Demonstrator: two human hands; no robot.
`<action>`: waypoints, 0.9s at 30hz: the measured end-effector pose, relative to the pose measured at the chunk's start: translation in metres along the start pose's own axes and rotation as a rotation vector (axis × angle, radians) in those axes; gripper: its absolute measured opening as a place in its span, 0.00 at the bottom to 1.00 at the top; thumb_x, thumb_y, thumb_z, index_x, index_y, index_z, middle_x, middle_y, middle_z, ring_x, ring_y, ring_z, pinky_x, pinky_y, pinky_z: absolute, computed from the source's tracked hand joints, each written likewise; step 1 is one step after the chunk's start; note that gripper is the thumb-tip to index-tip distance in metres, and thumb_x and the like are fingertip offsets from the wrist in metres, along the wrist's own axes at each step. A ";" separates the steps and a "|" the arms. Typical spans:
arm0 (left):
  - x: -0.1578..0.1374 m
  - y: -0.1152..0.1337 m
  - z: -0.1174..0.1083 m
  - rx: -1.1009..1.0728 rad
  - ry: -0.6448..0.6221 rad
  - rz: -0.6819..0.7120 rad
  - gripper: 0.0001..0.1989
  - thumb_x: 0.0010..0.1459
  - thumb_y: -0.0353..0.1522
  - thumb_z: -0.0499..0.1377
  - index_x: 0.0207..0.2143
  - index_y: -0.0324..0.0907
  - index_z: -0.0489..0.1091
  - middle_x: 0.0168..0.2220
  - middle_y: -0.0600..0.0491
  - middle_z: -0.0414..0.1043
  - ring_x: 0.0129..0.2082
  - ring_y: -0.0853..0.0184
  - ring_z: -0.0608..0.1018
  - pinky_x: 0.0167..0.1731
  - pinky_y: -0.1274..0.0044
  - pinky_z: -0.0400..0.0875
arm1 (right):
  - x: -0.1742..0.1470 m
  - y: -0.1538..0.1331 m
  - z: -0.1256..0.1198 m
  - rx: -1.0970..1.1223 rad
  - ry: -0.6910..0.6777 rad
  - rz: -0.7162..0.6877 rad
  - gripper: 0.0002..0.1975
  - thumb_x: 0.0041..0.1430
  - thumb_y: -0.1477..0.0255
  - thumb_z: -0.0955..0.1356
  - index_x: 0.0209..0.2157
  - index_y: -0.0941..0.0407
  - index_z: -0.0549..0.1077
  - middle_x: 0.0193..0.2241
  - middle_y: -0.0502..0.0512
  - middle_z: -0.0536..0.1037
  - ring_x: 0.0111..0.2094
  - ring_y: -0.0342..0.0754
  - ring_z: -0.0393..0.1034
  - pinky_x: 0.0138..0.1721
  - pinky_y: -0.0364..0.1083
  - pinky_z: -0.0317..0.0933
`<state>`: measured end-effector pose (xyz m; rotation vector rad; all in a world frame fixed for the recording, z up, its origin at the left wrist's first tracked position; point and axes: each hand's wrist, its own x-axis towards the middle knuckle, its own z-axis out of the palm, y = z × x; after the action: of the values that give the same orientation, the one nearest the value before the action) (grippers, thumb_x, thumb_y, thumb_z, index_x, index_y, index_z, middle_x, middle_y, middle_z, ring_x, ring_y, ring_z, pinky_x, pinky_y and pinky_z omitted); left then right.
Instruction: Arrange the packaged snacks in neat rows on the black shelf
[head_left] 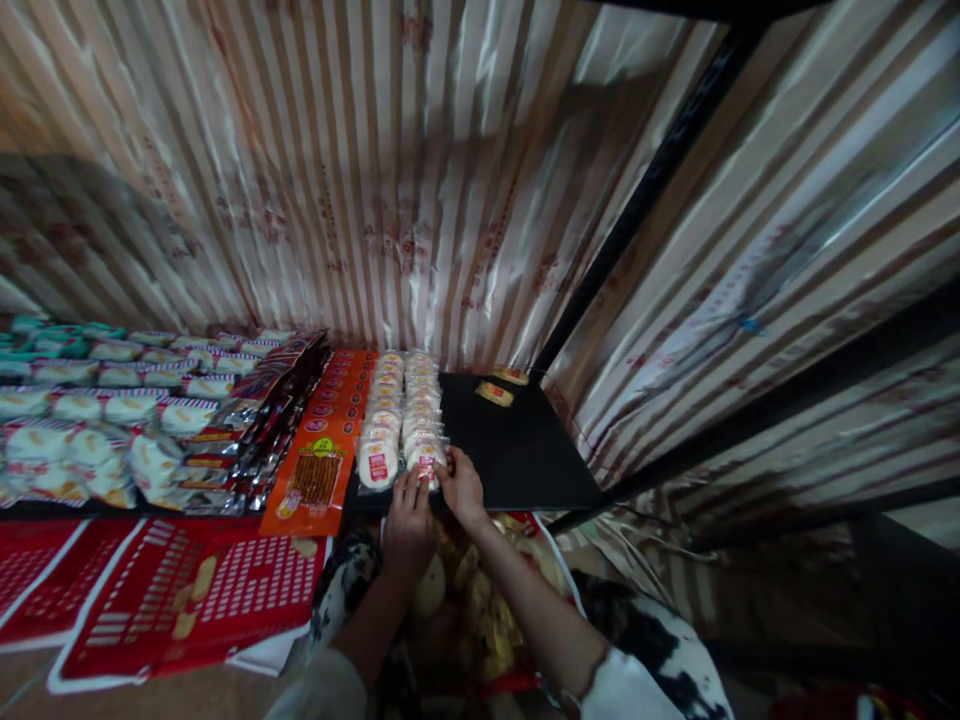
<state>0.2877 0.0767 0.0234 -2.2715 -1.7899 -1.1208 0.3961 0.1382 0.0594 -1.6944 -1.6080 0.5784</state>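
Observation:
Two columns of white round crackers in clear wrappers stand on a black shelf (517, 450). My left hand (409, 525) and my right hand (461, 490) meet at the near end of the right-hand column. Between their fingertips is the front cracker packet (424, 458), which has a small red label. Both hands have bent fingers pressed to its lower edges, and they partly cover it. The left column's front packet (378, 464) sits just beside my left hand, untouched. An orange snack bag (319, 440) lies to the left of the columns.
Farther left are dark red packets (274, 400) and rows of white wrapped snacks (67, 405). Two small yellow packets lie at the shelf's back right, one nearer (495, 393). Below hang red basket-print sheets (202, 590). Striped sheeting (420, 180) and a black post (645, 200) rise behind.

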 end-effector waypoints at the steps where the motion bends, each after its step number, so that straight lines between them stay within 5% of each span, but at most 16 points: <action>1: 0.000 -0.001 0.002 -0.004 0.008 0.002 0.24 0.55 0.23 0.48 0.55 0.35 0.62 0.58 0.42 0.61 0.59 0.55 0.62 0.54 0.63 0.65 | 0.000 0.000 0.001 0.014 0.000 0.004 0.13 0.53 0.70 0.65 0.42 0.56 0.70 0.34 0.55 0.75 0.31 0.47 0.70 0.34 0.45 0.64; 19: 0.005 0.009 -0.007 0.002 0.043 -0.035 0.20 0.55 0.24 0.48 0.49 0.30 0.65 0.54 0.35 0.63 0.56 0.54 0.64 0.52 0.59 0.65 | -0.003 0.001 0.002 0.176 -0.004 0.057 0.17 0.54 0.68 0.64 0.46 0.57 0.69 0.35 0.55 0.73 0.33 0.46 0.69 0.36 0.45 0.65; 23: 0.000 0.012 -0.015 0.001 0.057 -0.026 0.17 0.55 0.24 0.48 0.46 0.31 0.68 0.53 0.36 0.64 0.55 0.54 0.65 0.51 0.61 0.65 | -0.032 0.025 -0.027 0.154 0.161 -0.023 0.15 0.58 0.66 0.61 0.43 0.56 0.71 0.39 0.58 0.72 0.38 0.48 0.68 0.37 0.45 0.64; 27: -0.005 0.020 -0.025 -0.033 0.042 0.047 0.15 0.55 0.23 0.48 0.41 0.35 0.70 0.48 0.41 0.68 0.51 0.58 0.68 0.49 0.65 0.68 | -0.070 0.071 -0.075 -0.198 0.249 0.029 0.14 0.59 0.65 0.60 0.41 0.55 0.71 0.39 0.58 0.72 0.45 0.52 0.64 0.48 0.51 0.59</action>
<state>0.2917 0.0549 0.0463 -2.2780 -1.7061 -1.1887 0.4904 0.0573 0.0431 -1.8549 -1.5014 0.2156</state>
